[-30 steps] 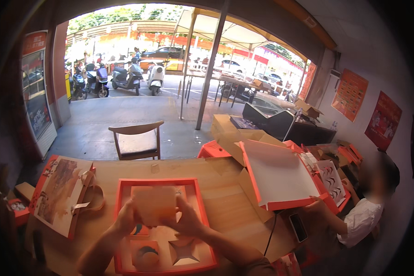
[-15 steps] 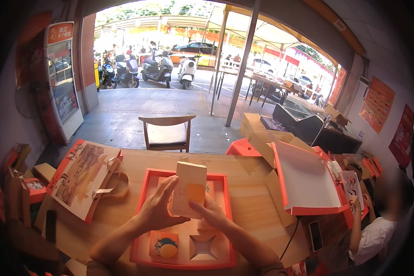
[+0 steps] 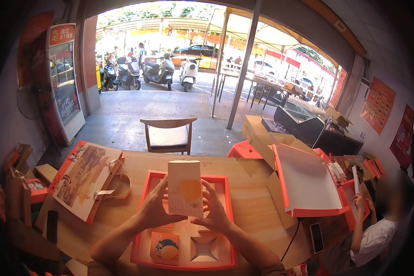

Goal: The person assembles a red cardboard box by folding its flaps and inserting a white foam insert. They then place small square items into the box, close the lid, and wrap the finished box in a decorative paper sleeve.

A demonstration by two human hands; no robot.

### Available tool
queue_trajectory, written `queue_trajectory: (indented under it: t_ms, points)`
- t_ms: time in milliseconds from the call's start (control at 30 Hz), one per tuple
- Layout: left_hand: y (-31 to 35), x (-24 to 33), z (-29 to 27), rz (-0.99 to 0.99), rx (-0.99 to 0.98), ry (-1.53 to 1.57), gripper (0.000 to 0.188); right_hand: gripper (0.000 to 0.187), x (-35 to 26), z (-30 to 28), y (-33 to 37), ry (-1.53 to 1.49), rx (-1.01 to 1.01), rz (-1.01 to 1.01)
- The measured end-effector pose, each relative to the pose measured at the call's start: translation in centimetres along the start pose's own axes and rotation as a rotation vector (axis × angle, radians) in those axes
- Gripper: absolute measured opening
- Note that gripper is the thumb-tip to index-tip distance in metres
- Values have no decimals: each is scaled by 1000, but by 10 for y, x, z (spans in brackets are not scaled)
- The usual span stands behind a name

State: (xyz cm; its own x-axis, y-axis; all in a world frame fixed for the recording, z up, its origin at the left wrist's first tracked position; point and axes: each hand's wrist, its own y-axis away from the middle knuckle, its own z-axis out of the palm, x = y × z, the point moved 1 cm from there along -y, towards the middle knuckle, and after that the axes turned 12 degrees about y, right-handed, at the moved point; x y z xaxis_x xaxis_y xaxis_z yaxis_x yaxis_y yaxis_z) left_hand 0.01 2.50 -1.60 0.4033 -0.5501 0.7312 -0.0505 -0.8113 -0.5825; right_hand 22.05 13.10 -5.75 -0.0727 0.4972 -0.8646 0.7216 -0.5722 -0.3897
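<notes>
- far left, a printed gift bag (image 3: 85, 177) lies flat on the wooden table (image 3: 253, 207).
- left hand (image 3: 154, 207) and right hand (image 3: 212, 211), fingers curled, hold a pale small box (image 3: 185, 188) upright above the orange tray (image 3: 184, 221); it is best kept square while lowering.
- right, an orange-edged lid (image 3: 303, 181) leans open.

Two bare arms come up from the bottom edge. The left hand (image 3: 155, 208) and the right hand (image 3: 212, 212) wear no gloves, rings or watch. A bit of dark sleeve shows near each elbow.
</notes>
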Motion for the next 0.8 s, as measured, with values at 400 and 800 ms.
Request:
queue_trajectory:
  t_ms: [400, 800]
  points:
    - [3, 1, 0, -8, -27, 49, 114, 118, 0, -2, 0, 1, -19, 74]
    - [0, 12, -16, 396, -192, -141, 74, 58, -17, 8, -3, 547, 401, -523]
